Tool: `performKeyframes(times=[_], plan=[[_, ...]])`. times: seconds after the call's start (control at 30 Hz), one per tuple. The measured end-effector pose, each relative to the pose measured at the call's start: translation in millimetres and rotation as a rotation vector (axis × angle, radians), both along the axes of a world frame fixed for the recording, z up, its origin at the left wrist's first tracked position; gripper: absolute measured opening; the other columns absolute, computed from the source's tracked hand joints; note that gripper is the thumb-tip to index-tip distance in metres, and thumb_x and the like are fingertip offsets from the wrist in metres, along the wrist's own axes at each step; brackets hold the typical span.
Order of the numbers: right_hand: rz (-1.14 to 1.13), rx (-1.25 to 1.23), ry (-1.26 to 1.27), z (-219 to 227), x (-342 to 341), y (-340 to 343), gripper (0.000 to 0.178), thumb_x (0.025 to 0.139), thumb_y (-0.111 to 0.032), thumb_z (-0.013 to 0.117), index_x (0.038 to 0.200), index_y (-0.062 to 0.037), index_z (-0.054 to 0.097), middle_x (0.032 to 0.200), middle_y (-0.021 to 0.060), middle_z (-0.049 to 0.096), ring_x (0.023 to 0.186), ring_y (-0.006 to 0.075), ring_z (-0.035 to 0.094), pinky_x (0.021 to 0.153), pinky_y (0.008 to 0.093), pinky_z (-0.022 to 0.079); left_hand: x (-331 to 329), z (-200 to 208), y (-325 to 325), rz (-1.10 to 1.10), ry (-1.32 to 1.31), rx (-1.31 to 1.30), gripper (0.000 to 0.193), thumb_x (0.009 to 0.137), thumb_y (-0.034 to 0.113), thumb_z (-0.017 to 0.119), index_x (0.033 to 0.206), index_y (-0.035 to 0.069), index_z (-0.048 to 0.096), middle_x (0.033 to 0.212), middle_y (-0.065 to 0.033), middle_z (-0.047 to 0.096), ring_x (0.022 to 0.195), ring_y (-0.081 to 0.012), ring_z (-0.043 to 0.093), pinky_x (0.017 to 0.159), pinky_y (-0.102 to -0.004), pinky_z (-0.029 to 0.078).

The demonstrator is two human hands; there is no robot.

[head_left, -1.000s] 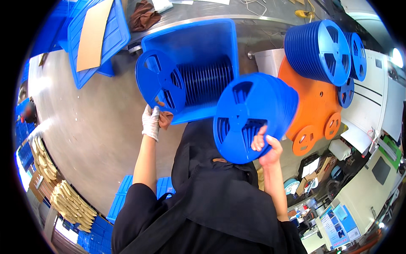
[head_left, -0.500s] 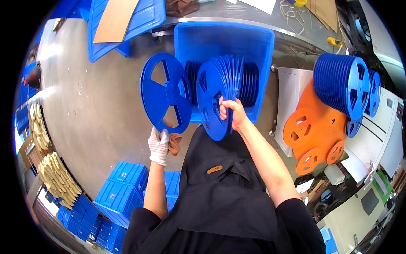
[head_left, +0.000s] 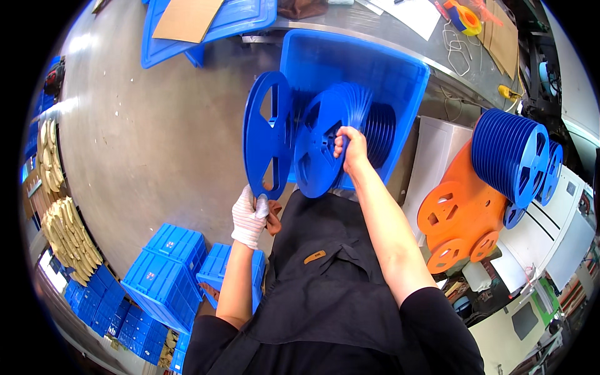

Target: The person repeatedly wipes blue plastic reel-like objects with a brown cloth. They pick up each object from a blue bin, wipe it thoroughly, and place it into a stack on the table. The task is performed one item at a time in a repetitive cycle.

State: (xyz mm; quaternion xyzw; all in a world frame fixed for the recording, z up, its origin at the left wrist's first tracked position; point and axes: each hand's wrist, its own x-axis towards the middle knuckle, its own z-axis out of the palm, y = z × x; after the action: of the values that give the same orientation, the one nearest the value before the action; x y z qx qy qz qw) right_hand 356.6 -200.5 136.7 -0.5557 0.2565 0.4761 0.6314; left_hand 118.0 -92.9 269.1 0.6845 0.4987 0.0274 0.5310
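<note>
My left hand point(head_left: 251, 217): white-gloved, pinching a round blue plastic reel point(head_left: 264, 136) low.
My right hand point(head_left: 354, 150): bare, clutching fanned blue plastic reels point(head_left: 319, 140).
Single reel: upright, left of those.
Blue rectangular plastic bin point(head_left: 350, 59): nearer my right.

A workshop, or part of a factory, can be seen here. Lots of flat, round blue plastic reels point(head_left: 311, 164) with cut-out holes can be seen, and many are lined up in rows. Big blue plastic boxes with lids point(head_left: 164, 269) are stacked on the smooth grey floor point(head_left: 156, 137). A long grey metal table point(head_left: 381, 31) is partly covered by white paper sheets point(head_left: 417, 17), a loopy white cord point(head_left: 458, 53) and brown cardboard point(head_left: 505, 47). A black cloth apron point(head_left: 312, 300) is worn by the person.
</note>
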Motion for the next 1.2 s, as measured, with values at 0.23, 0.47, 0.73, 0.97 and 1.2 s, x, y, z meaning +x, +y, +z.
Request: performKeyframes(times=[0.23,0.47,0.73,0.97,1.2], plan=[[0.036,-0.081,-0.048,-5.4,-0.4,-19.2,0.019,0.083,-0.023,0.057,0.075,-0.0066,0.054,0.057,0.0033,0.052,0.042,0.0125,0.046,0.04,0.0276,0.038,32.1,-57.2,13.8,-0.245,0.177,0.263,0.027,0.084,0.014,0.056,0.111,0.01,0.056,0.091,-0.0116,0.066,0.08,-0.0301,0.067,0.072,-0.0376,0.052],[0.02,-0.083,-0.021,-5.8,-2.2,-28.6,0.017,0.083,-0.022,0.057,0.077,-0.0062,0.055,0.057,0.0037,0.052,0.042,0.0124,0.046,0.04,0.0274,0.038,73.4,-75.5,25.2,-0.343,0.492,0.328,0.028,0.09,0.02,0.05,0.115,0.009,0.052,0.103,-0.0198,0.065,0.087,-0.0399,0.063,0.076,-0.0478,0.049],[0.048,-0.02,0.03,-8.1,1.4,-37.2,0.02,0.082,-0.025,0.056,0.081,-0.0049,0.055,0.058,0.0037,0.051,0.044,0.0126,0.046,0.043,0.0279,0.039,101.8,-59.0,24.7,-0.338,0.644,0.364,0.03,0.092,0.024,0.05,0.117,0.007,0.052,0.102,-0.0209,0.065,0.09,-0.0411,0.063,0.079,-0.048,0.049],[-0.004,0.283,0.151,20.4,-13.6,-10.1,0.016,0.083,-0.022,0.059,0.084,-0.0071,0.053,0.057,0.0019,0.049,0.043,0.0119,0.043,0.043,0.0264,0.036,63.6,-51.8,29.9,-0.262,0.454,0.415,0.02,0.091,0.024,0.053,0.105,0.01,0.055,0.087,-0.0172,0.067,0.077,-0.0401,0.064,0.069,-0.0482,0.05],[0.146,0.12,-0.04,3.0,-32.4,70.4,0.017,0.081,-0.02,0.064,0.085,-0.0074,0.054,0.059,0.0023,0.052,0.045,0.0117,0.047,0.043,0.0257,0.038,60.7,-37.3,18.7,-0.212,0.465,0.422,0.012,0.09,0.018,0.056,0.1,0.011,0.057,0.081,-0.0125,0.068,0.073,-0.0352,0.066,0.067,-0.0418,0.051]])
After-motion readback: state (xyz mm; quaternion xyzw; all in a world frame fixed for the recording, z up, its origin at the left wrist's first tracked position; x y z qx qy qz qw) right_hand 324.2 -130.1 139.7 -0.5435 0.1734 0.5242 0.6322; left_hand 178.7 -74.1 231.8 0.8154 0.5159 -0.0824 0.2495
